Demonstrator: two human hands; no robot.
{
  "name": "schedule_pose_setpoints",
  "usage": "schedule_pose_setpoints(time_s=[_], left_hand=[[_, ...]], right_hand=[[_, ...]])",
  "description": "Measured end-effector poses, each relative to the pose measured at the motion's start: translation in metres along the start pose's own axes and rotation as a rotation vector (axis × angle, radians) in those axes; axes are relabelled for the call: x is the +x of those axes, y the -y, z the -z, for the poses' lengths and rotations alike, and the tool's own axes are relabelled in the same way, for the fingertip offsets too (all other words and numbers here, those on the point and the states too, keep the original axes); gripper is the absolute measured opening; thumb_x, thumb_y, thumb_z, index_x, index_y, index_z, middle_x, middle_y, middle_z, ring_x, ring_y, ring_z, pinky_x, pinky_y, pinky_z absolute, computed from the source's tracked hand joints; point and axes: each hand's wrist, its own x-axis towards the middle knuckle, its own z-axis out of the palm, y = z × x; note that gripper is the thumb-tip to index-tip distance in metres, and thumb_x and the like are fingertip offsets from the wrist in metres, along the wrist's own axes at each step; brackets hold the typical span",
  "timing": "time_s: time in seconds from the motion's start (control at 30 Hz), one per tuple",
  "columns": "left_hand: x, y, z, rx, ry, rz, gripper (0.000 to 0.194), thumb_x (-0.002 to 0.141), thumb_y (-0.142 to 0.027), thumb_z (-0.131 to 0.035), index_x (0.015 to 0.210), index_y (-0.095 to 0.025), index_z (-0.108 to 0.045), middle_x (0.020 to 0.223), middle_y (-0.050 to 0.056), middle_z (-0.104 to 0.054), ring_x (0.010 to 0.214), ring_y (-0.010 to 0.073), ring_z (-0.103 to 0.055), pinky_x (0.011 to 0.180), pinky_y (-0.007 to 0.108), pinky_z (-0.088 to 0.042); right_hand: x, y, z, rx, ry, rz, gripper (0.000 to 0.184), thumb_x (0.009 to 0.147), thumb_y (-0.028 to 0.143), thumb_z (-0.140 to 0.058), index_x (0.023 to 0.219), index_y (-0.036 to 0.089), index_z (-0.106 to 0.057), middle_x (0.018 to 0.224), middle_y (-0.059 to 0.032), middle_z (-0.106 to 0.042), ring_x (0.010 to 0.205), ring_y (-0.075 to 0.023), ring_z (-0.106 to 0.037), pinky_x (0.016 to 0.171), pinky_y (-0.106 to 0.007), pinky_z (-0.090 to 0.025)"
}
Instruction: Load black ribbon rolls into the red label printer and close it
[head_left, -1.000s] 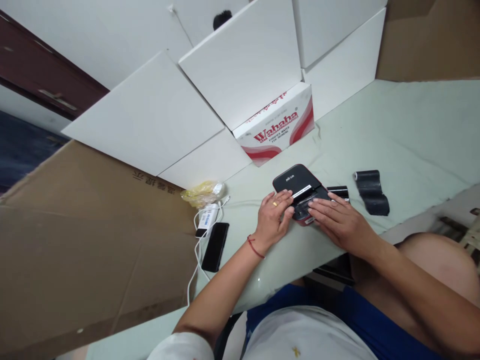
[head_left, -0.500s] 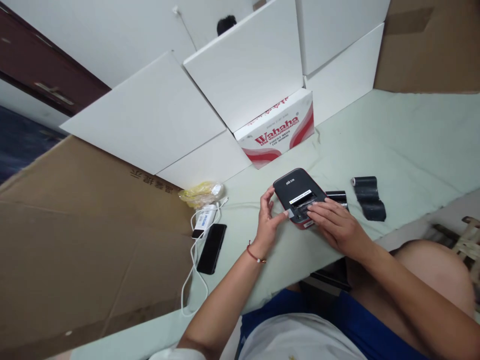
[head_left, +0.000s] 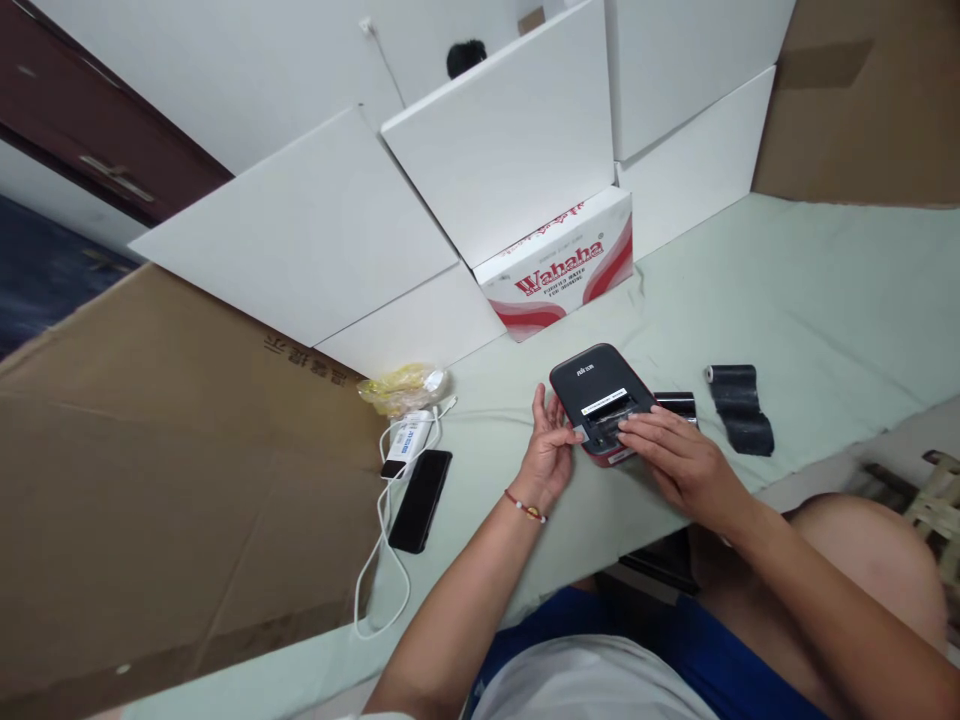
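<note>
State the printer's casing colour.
The printer is black on top with a red rim; head view.

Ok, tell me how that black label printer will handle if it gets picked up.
The black label printer will probably feel stiff, since its casing looks like hard plastic. Its smooth, rounded top may be a little slippery to grip. Its low, wide shape suggests it is unlikely to roll or tip when pushed.

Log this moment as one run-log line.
left hand: fingertips on black label printer | right hand: fingers on its front | beside: black ribbon roll
</note>
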Motion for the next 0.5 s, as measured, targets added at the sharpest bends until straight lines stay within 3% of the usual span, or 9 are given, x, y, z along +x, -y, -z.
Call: schedule_pose_setpoints(time_s=[0.17, 0.27, 0.4, 0.5], left_hand=[[0.002, 0.006, 0.002, -0.006, 0.043, -0.001, 0.12, 0.05, -0.001, -0.07, 0.158, -0.045, -0.041, 0.166, -0.001, -0.048, 0.154, 0.022, -0.044, 0.12, 0.033, -0.043], [0.003, 0.007, 0.002, -0.012, 0.053, -0.014, 0.117, 0.05, -0.003, -0.07, 0.156, -0.044, -0.042, 0.171, 0.0, -0.042, 0.155, 0.0242, -0.042, 0.116, 0.033, -0.047], [0.004, 0.007, 0.001, 0.003, 0.063, -0.029, 0.109, 0.05, -0.003, -0.071, 0.15, -0.04, -0.048, 0.169, 0.001, -0.044, 0.155, 0.025, -0.042, 0.116, 0.035, -0.047], [0.001, 0.006, 0.001, 0.054, 0.059, -0.036, 0.096, 0.052, -0.004, -0.073, 0.141, -0.035, -0.057, 0.165, 0.003, -0.051, 0.156, 0.0257, -0.042, 0.118, 0.036, -0.044]], right_hand=[[0.015, 0.004, 0.007, -0.031, 0.032, 0.026, 0.035, 0.097, 0.004, -0.059, 0.129, 0.016, -0.065, 0.124, -0.0098, -0.077, 0.119, -0.0217, -0.07, 0.115, -0.048, -0.055], [0.029, 0.006, 0.018, -0.043, 0.087, 0.018, 0.026, 0.098, 0.007, -0.056, 0.12, 0.016, -0.068, 0.115, -0.0086, -0.078, 0.109, -0.0223, -0.071, 0.104, -0.044, -0.059], [0.063, 0.0, 0.036, 0.007, 0.379, -0.197, 0.025, 0.108, 0.028, -0.05, 0.108, 0.023, -0.074, 0.104, -0.0041, -0.078, 0.096, -0.0195, -0.071, 0.081, -0.034, -0.056], [0.104, -0.014, 0.033, -0.183, 0.665, -0.433, 0.036, 0.109, 0.038, -0.043, 0.11, 0.025, -0.076, 0.11, -0.0057, -0.079, 0.093, -0.0233, -0.074, 0.073, -0.035, -0.05]])
